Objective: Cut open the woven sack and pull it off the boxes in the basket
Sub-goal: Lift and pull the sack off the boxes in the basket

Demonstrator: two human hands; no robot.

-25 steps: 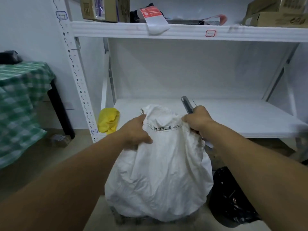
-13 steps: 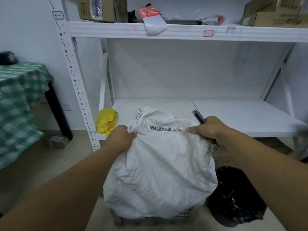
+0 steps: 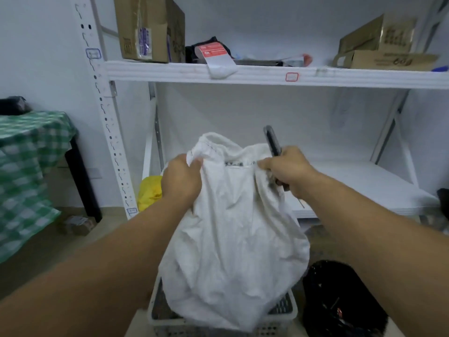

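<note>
Sack (image 3: 233, 239) over basket (image 3: 281, 314), gripped at top by left hand (image 3: 181, 178); right hand (image 3: 288, 170) clenches sack plus cutter (image 3: 272, 141). Black bag (image 3: 340, 300) beside basket, shelf (image 3: 364, 183) behind.

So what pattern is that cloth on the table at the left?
Green and white checks; the cloth shows in the head view, at the left edge.

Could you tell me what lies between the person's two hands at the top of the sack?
In the head view, only the bunched top edge of the white sack, with its printed strip, spans from left hand to right hand.
</note>
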